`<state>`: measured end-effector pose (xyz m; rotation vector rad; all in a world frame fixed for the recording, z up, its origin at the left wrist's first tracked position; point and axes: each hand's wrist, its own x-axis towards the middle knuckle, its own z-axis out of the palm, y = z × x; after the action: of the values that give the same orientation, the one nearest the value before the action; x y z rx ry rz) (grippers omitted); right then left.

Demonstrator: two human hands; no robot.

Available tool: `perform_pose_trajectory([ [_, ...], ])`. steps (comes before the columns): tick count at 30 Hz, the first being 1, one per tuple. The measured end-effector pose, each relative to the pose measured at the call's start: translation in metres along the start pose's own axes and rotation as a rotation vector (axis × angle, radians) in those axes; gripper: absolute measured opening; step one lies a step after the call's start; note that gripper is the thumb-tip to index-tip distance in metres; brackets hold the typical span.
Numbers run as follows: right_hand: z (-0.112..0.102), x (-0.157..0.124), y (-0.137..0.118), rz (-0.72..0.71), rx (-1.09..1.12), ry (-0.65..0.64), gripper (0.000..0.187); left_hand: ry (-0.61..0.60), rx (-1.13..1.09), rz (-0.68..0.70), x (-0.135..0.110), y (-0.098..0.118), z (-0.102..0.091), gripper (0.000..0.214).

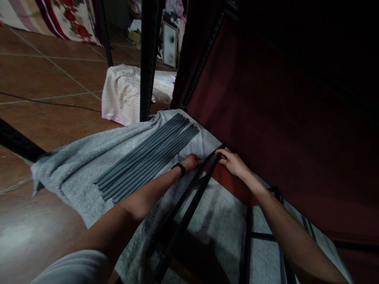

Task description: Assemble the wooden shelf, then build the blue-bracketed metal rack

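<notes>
A dark frame of long, narrow bars (189,211) slants up from the bottom of the view and narrows toward its far end. My right hand (232,161) is closed around that far end, thumb and fingers on either side of the bar. Just left of the frame, my left hand (192,161) has its fingers curled in low beside the bar; what they pinch, if anything, is hidden. A black band (180,169) circles my left wrist. Behind the frame and under my right hand shows a red-orange panel (233,183).
Several grey rods (148,157) lie side by side on a grey fleece blanket (79,157). More dark bars (263,236) rest at lower right. A black upright post (147,59) stands beyond, and a dark red wall (281,118) borders the right. A cable (50,101) crosses the tiled floor.
</notes>
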<state>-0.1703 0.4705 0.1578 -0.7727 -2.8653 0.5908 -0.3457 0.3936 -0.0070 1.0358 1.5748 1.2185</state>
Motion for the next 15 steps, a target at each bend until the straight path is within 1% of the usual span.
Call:
perform_pose_trajectory([
  [3, 0.001, 0.001, 0.001, 0.002, 0.008, -0.001, 0.036, 0.036, 0.049, 0.0, 0.002, 0.003, 0.0, 0.014],
  [6, 0.002, 0.001, 0.003, 0.01, 0.01, -0.002, 0.037, 0.039, 0.055, 0.023, 0.003, 0.004, 0.002, 0.007],
  [8, 0.002, 0.001, 0.004, 0.017, 0.011, -0.001, 0.037, 0.024, 0.037, 0.038, 0.002, 0.002, 0.002, 0.009],
  [11, 0.002, 0.001, 0.005, 0.02, 0.011, 0.01, 0.037, 0.023, 0.008, 0.048, 0.001, -0.003, 0.001, 0.019],
  [15, 0.001, 0.002, 0.001, 0.006, 0.003, 0.013, 0.037, 0.066, 0.038, 0.046, 0.004, -0.007, -0.002, 0.015],
])
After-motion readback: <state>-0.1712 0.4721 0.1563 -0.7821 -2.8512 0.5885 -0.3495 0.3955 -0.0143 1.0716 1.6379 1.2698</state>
